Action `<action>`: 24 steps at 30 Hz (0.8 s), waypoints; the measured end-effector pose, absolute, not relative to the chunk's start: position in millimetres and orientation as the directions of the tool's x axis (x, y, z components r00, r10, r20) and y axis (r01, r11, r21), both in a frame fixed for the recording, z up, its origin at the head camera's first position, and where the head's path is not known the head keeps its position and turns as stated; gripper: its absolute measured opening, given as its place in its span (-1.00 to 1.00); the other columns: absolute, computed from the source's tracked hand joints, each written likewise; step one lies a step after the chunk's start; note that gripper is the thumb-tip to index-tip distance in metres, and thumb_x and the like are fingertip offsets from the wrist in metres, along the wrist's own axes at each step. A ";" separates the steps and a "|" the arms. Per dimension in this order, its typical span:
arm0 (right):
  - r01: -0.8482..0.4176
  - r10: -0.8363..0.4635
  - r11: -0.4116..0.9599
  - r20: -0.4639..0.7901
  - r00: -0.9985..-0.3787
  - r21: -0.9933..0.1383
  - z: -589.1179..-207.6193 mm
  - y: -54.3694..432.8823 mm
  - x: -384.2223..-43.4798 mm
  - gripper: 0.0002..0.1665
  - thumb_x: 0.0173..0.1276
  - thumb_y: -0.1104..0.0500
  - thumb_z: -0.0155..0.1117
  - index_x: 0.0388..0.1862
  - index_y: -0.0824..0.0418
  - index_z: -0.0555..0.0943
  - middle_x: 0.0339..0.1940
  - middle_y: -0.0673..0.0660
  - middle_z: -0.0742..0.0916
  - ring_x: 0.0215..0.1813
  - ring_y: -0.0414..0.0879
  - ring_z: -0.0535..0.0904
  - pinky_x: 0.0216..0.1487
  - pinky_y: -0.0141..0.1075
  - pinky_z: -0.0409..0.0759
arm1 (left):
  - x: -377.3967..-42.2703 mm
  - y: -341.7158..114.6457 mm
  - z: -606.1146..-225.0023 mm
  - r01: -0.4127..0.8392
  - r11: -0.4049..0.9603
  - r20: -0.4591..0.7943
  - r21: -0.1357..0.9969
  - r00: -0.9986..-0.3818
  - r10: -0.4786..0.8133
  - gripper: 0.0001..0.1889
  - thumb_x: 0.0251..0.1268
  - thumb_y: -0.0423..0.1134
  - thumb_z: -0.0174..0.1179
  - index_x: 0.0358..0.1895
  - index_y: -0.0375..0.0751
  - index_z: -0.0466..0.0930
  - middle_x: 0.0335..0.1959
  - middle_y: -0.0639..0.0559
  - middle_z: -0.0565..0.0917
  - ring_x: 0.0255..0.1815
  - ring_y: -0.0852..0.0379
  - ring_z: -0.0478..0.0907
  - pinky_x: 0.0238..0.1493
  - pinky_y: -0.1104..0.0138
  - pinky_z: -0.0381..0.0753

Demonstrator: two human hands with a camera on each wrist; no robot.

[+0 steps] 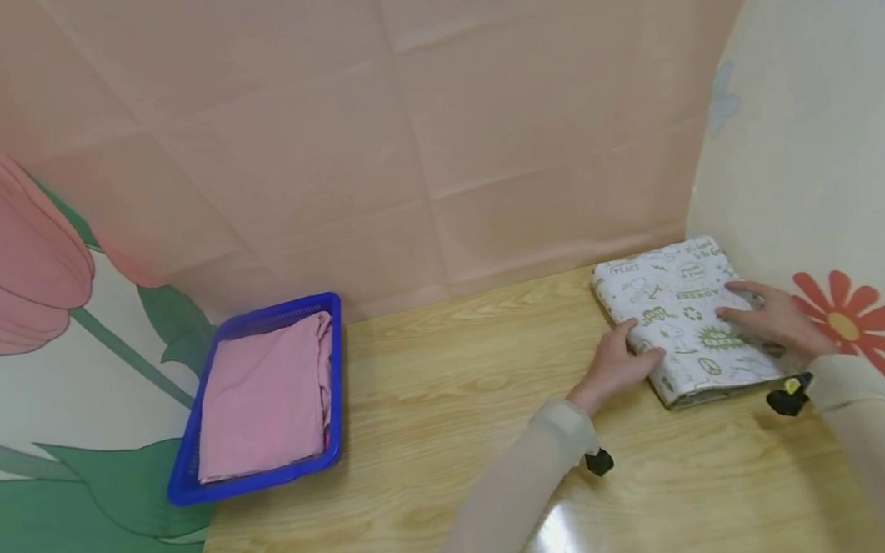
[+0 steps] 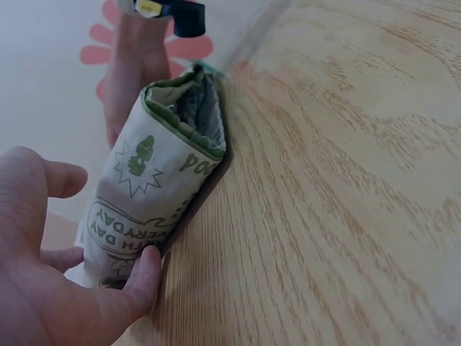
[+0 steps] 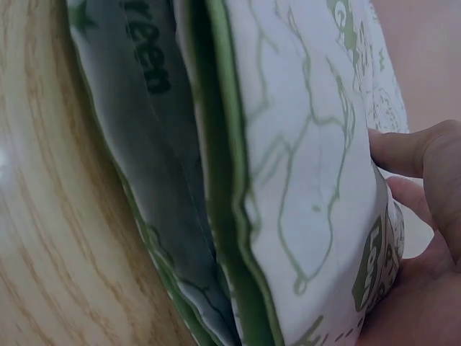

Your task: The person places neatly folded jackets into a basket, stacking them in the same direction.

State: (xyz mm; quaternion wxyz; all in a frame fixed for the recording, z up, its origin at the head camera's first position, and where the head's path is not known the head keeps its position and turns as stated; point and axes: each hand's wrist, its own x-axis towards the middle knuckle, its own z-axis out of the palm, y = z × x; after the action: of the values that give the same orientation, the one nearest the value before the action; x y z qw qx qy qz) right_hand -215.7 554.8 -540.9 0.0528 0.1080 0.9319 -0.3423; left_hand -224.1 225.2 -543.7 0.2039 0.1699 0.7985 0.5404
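A thick folded cloth, white with green printed words and cartoon drawings, lies flat on the wooden table at the right. At its left edge is my left hand, thumb and fingers spread and touching the fold. My right hand rests against the opposite edge with its fingers over the top. The left wrist view shows the folded cloth's side with a fingertip low on it, near the table. Close up in the right wrist view, the green-edged layers of the cloth part slightly at the near end.
A blue plastic basket stands on the left of the table, holding a folded pink cloth. A pinkish sheet hangs behind the table. The right wall, painted with a red flower, stands close beside my right hand.
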 end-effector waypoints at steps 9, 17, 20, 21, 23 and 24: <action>0.162 0.099 0.772 -0.136 -0.986 -0.615 -540.0 559.3 -219.5 0.07 0.59 -0.24 0.26 0.72 0.38 0.08 0.60 0.73 0.13 0.44 0.66 0.20 0.21 0.37 0.45 | -228.4 214.5 -534.2 -0.058 0.234 -0.181 0.970 -0.816 0.549 -0.38 0.47 0.20 0.28 0.54 0.38 0.38 0.46 0.22 0.50 0.27 0.19 0.60 0.13 0.18 0.69; 0.129 0.067 0.787 -0.124 -0.990 -0.604 -538.4 553.9 -219.4 0.02 0.56 -0.22 0.33 0.69 0.34 0.19 0.60 0.72 0.17 0.46 0.66 0.19 0.20 0.49 0.32 | -233.8 215.6 -535.2 -0.156 0.157 -0.218 0.975 -0.807 0.550 -0.30 0.43 0.07 0.36 0.58 0.48 0.31 0.42 0.21 0.52 -0.07 0.20 0.66 0.03 0.17 0.73; 0.131 0.054 0.780 -0.142 -0.988 -0.611 -534.7 550.7 -218.5 0.04 0.56 -0.24 0.31 0.72 0.31 0.16 0.65 0.68 0.10 0.51 0.72 0.11 0.23 0.56 0.29 | -233.6 213.1 -537.3 -0.159 0.177 -0.231 0.971 -0.807 0.544 -0.29 0.42 0.08 0.37 0.57 0.54 0.30 0.62 0.27 0.34 -0.04 0.24 0.66 0.06 0.15 0.72; 0.138 0.056 0.774 -0.150 -0.987 -0.617 -533.9 550.3 -218.7 0.05 0.56 -0.24 0.31 0.73 0.29 0.13 0.67 0.66 0.06 0.54 0.73 0.04 0.27 0.58 0.24 | -233.3 212.2 -537.5 -0.158 0.182 -0.233 0.970 -0.809 0.539 -0.29 0.41 0.09 0.37 0.57 0.55 0.31 0.61 0.27 0.35 -0.06 0.23 0.66 0.05 0.15 0.72; 0.144 0.061 0.761 -0.152 -0.986 -0.632 -533.2 549.2 -218.6 0.05 0.56 -0.24 0.30 0.75 0.25 0.11 0.69 0.63 0.02 0.58 0.73 -0.03 0.31 0.61 0.18 | -233.2 211.4 -538.1 -0.156 0.189 -0.234 0.970 -0.816 0.528 -0.30 0.40 0.09 0.38 0.56 0.55 0.33 0.58 0.27 0.40 -0.10 0.22 0.67 0.03 0.16 0.72; 0.145 0.064 0.754 -0.148 -0.987 -0.641 -533.1 548.9 -218.7 0.05 0.56 -0.24 0.30 0.75 0.24 0.11 0.70 0.62 0.01 0.60 0.71 -0.05 0.33 0.62 0.16 | -232.9 211.0 -538.1 -0.153 0.194 -0.234 0.969 -0.822 0.519 -0.30 0.39 0.10 0.38 0.55 0.55 0.34 0.56 0.27 0.42 -0.10 0.22 0.67 0.03 0.18 0.72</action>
State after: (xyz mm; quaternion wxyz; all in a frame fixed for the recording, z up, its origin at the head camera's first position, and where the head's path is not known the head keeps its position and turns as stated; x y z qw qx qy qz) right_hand -218.7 548.9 -533.1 0.0584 0.0559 0.9347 -0.3461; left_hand -232.9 211.0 -538.1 0.2700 0.1266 0.7241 0.6219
